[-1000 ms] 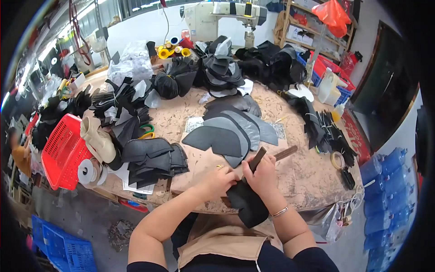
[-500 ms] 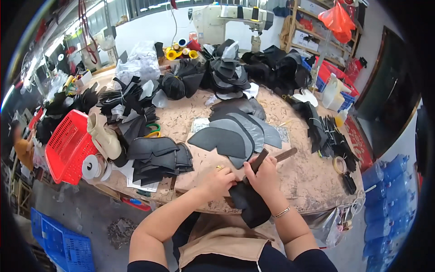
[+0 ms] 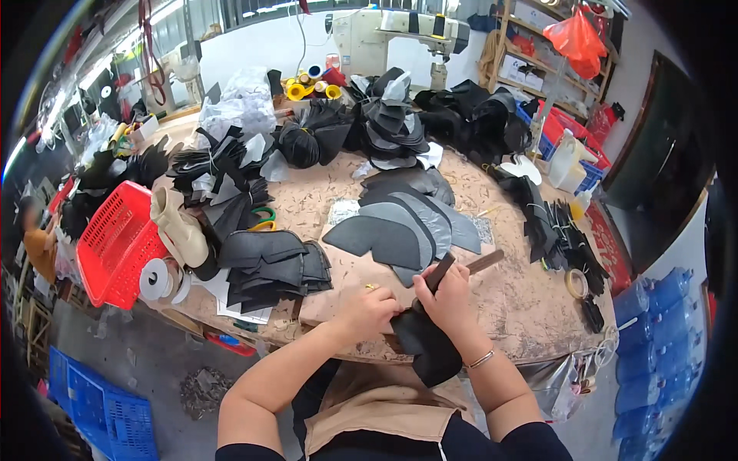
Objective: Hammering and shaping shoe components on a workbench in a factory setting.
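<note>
A curved black material piece, like a cut shoe part, hangs over the table's near edge. My left hand is closed, pinching its upper left edge. In my right hand a dark flat-handled tool slants up past the thumb; its lower end is hidden by the fingers and the piece. Just beyond the right fingers is a brown strip; I cannot tell whether it is held or resting. Grey and black cut pieces lie fanned out ahead. A stack of black pieces sits left of them.
At the table's left stand a beige boot, a white spool and a red basket. Bundled black pieces line the back, near a sewing machine. A tape roll lies right. Blue water bottles stand beside the table.
The view has shifted very slightly. Both hands keep nearly the same pose on the black piece, and the dark tool has barely moved.
</note>
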The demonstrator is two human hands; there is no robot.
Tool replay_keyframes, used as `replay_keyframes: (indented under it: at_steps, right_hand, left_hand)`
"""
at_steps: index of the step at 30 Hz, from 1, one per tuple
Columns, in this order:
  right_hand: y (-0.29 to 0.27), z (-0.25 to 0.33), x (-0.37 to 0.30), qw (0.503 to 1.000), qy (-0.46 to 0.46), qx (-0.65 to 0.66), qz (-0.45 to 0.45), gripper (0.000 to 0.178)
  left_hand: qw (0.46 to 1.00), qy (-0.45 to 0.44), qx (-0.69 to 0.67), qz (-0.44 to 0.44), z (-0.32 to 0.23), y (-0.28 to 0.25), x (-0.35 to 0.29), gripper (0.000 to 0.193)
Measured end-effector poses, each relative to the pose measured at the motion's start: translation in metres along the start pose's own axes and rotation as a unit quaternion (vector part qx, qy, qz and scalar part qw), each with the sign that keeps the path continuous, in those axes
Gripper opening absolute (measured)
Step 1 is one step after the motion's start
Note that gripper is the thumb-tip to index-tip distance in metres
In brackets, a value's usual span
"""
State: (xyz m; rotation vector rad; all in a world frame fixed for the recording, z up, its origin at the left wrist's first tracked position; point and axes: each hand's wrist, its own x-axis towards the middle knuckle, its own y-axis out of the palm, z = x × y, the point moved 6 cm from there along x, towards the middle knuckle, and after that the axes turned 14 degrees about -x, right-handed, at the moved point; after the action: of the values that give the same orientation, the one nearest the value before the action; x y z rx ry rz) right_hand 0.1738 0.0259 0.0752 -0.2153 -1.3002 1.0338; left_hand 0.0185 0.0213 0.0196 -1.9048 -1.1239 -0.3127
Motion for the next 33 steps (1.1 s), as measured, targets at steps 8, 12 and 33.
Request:
replay_keyframes:
  at_steps: [8,12,33]
  right_hand:
    - [0.006,0.008,-0.011,0.998,-0.055,-0.032,-0.017,0.018]
    - [-0.003,0.014,-0.002,0.998,-0.06,-0.022,-0.016,0.018]
    - [0.008,0.015,-0.006,1.0,-0.026,-0.011,-0.01,0.014]
  left_hand:
    - [0.99,-0.027,0.117,0.076,-0.005,0.008,-0.005,0.026]
    - [0.993,-0.033,0.1,0.057,-0.009,0.004,-0.009,0.026]
    - [0.964,-0.067,0.255,-0.029,-0.055,0.024,-0.052,0.049]
